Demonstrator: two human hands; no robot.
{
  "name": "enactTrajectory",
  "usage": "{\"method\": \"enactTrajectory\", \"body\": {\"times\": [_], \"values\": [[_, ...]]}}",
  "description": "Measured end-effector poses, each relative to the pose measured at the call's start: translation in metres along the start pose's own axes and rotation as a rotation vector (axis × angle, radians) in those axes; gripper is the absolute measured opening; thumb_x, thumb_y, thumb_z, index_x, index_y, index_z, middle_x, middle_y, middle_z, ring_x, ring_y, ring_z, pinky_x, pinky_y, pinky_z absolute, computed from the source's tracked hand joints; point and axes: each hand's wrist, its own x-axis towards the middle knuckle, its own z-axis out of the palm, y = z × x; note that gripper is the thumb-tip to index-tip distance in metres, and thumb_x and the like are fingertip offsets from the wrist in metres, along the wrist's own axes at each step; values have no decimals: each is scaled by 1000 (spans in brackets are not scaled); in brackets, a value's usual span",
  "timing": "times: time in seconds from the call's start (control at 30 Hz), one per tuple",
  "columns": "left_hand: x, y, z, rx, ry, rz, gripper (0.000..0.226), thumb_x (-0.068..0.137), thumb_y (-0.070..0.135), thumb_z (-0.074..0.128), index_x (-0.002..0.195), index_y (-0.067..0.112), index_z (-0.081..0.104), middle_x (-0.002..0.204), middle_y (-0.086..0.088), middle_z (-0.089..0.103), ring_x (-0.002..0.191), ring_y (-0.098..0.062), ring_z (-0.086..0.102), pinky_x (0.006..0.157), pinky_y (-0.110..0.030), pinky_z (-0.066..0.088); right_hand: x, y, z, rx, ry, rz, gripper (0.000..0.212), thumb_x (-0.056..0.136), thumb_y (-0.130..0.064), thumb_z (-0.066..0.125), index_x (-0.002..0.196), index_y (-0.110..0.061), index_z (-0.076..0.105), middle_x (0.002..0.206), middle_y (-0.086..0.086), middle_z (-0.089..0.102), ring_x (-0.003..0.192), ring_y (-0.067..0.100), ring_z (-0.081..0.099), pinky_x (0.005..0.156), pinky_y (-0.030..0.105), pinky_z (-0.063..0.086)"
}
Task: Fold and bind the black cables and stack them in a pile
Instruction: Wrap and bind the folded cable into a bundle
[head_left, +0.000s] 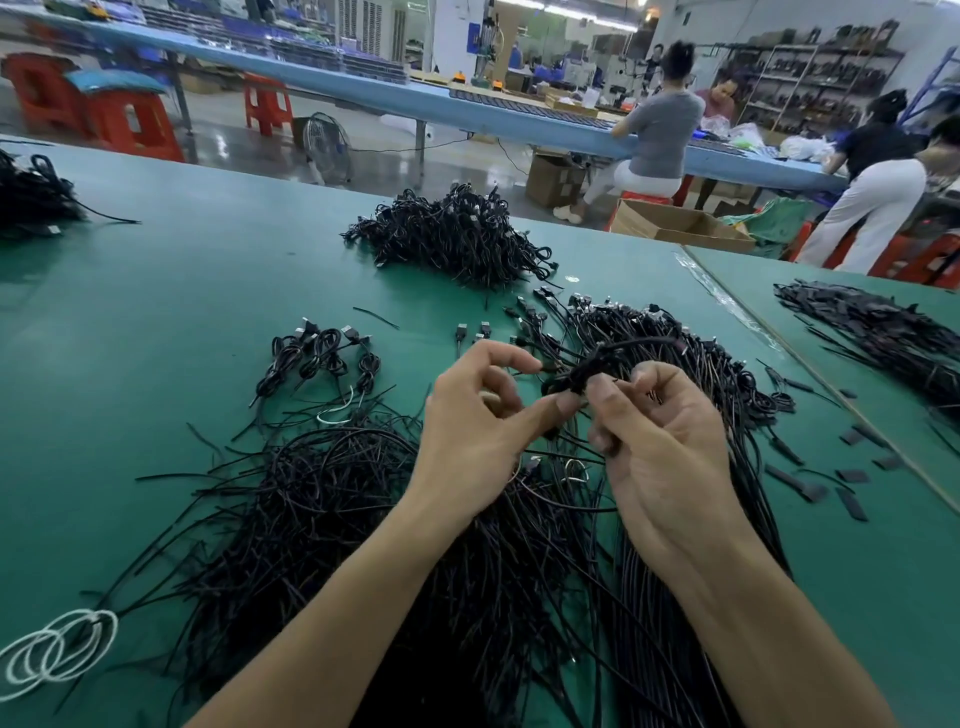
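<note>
Head view: the left hand (480, 421) and right hand (662, 452) pinch one folded black cable (589, 366) at centre frame, seemingly mid-binding. A heap of bound black cables (452, 239) sits upper centre on the green surface (156, 270). Many loose black cables (337, 519) at lower centre remain.

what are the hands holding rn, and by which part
Both the left hand and right hand pinch one folded black cable at its bunched lower end.

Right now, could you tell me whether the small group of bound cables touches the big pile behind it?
No, a stretch of green table separates the small group of bound cables from the big pile.
</note>
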Motion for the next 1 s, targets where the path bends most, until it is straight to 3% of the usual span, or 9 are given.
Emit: {"method": "enactTrajectory", "body": {"times": [0.17, 0.27, 0.37, 0.5, 0.57, 0.63, 0.73, 0.83, 1.0], "values": [[2, 7, -4, -152, -121, -38, 21, 82, 14, 76, 101, 16, 67, 80, -8, 76, 71, -15, 71, 68, -26, 57, -1, -2, -4, 4, -127, 19, 21, 73, -9, 68, 81, -14, 49, 68, -1, 61, 59, 6, 54, 55, 16, 46], [4, 11, -5, -376, -156, -128, 29, 98, -5, 45, 105, 13, 67, 92, -9, 77, 85, -18, 73, 71, -22, 56, -3, -1, -4, -232, -157, -61, 23, 78, -6, 69, 80, -13, 47, 74, -3, 68, 69, 2, 64, 64, 15, 52], [2, 18, -6, -571, -198, -193, 31, 99, 10, 35, 106, 15, 64, 89, -5, 76, 82, -15, 70, 71, -24, 53, -6, 4, -4, -362, -127, -144, 31, 86, 4, 66, 79, -16, 43, 75, -5, 69, 75, 5, 64, 72, 18, 54], [2, 19, -6, -614, -181, -209, 30, 92, 43, 52, 77, 25, 71, 68, 4, 68, 79, -18, 60, 87, -38, 41, -9, 4, -2, -354, -144, -177, 31, 83, -7, 70, 79, -17, 41, 77, -3, 70, 78, 7, 65, 77, 21, 56], [2, 16, -7, -573, -198, -158, 24, 89, 40, 63, 71, 25, 67, 65, 7, 64, 75, -17, 57, 89, -40, 41, -9, 3, 0, -349, -151, -183, 30, 78, -14, 70, 79, -15, 40, 76, -5, 69, 78, 6, 66, 74, 19, 54], [2, 13, -8, -515, -242, -66, 11, 82, 26, 72, 79, 22, 63, 70, 8, 66, 72, -11, 60, 86, -32, 46, -8, 3, -2, -381, -126, -207, 30, 81, -10, 69, 78, -15, 39, 76, -5, 69, 76, 6, 66, 72, 17, 54], [4, 6, -12, -232, -206, 43, 34, 70, 22, 87, 90, 22, 59, 78, 13, 62, 71, -9, 52, 74, -24, 47, -4, 4, -8, -530, 5, -308, 35, 85, 1, 69, 76, -17, 40, 80, 3, 69, 79, 14, 68, 75, 22, 56], [7, 4, -15, -45, -184, -9, 40, 71, 29, 87, 95, 21, 56, 71, 9, 52, 62, -10, 44, 62, -26, 44, -3, 5, -11, -756, 77, -502, 40, 87, -3, 71, 74, -22, 38, 76, -6, 64, 78, 10, 66, 72, 19, 53], [1, 4, -7, -120, -453, -173, 32, 83, 27, 72, 99, 11, 51, 67, -5, 71, 54, -16, 64, 47, -23, 49, -1, -1, -5, -1155, 23, -847, 37, 86, -1, 73, 80, -23, 45, 80, -11, 59, 73, 19, 62, 63, 31, 52]]}}
